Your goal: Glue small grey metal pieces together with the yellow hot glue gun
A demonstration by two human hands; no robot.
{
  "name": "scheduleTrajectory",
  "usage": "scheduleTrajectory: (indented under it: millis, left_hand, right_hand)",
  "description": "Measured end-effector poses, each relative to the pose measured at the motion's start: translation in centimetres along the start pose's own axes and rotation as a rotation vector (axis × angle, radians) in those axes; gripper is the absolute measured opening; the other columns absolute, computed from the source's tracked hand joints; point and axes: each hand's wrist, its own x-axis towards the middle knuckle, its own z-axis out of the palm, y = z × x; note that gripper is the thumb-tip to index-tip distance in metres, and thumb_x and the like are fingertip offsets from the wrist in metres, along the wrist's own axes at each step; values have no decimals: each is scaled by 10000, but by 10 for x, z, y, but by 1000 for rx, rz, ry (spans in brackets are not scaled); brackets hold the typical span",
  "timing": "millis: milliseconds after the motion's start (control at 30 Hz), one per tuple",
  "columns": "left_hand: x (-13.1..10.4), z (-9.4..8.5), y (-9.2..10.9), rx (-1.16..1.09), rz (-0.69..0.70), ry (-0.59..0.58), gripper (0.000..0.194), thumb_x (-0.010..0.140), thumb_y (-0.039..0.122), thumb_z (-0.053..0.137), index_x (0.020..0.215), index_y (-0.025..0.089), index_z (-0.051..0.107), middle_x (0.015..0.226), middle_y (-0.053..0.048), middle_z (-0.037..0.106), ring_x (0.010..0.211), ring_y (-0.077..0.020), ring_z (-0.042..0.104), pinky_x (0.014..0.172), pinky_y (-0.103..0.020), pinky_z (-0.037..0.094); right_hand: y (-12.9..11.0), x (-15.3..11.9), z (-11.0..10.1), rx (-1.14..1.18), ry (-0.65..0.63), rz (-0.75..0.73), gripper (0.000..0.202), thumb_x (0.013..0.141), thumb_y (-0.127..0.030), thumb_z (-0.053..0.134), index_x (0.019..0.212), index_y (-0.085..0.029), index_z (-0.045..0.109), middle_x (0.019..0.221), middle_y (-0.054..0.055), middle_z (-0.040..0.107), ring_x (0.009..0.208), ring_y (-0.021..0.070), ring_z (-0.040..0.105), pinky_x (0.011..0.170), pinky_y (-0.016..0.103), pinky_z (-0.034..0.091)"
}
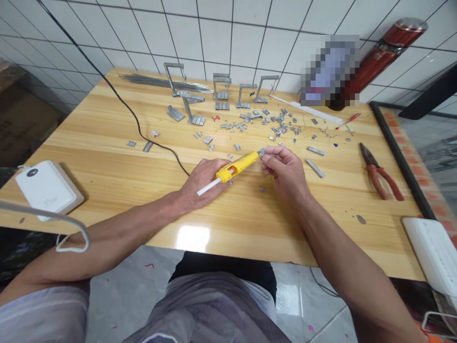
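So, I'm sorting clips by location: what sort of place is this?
Probably a makeshift craft workspace, at home or in a small workshop; I can't tell which. The signs: pliers, scattered grey pieces and the yellow glue gun in the left hand.

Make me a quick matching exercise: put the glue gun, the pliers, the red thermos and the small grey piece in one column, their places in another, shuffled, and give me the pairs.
Things:
1. glue gun
2. pliers
3. red thermos
4. small grey piece

Places:
A. lying flat on the right part of the table
B. pinched in the right hand
C. held in the left hand
D. at the back right, by the tiled wall

Pairs: 1-C, 2-A, 3-D, 4-B
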Motion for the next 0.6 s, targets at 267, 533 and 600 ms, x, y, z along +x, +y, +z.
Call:
scheduleTrajectory:
  millis: [267, 533, 600]
  left_hand:
    - [0, -3, 4, 23, -8, -42, 602, 1178, 693, 433, 1320, 193, 735, 1105, -101, 855, 975, -247, 782, 908, -418, 615]
    - [-2, 1, 7, 12, 3, -18, 572, 1181, 681, 461, 1323, 192, 722, 1112, -98, 843, 977, -241, 795, 911, -414, 634]
    - [-3, 2, 9, -6, -8, -13, 551, 1181, 669, 474, 1325, 196, 718, 1122, -98, 842, 987, -242, 794, 923, -416, 639]
  right_hand:
    - [6, 0, 1, -50, 41, -111, 338, 702, -394, 976, 910, -246, 755, 761, -40, 717, 614, 107, 587, 594, 268, 544]
    - [10, 1, 0, -84, 83, -241, 294, 705, -352, 966, 895, -257, 763, 808, -31, 766, 605, 98, 604, 578, 252, 542]
    - [11, 0, 0, -117, 104, -259, 288, 719, -367, 960, 899, -261, 761, 846, -20, 785, 625, 107, 627, 590, 263, 557]
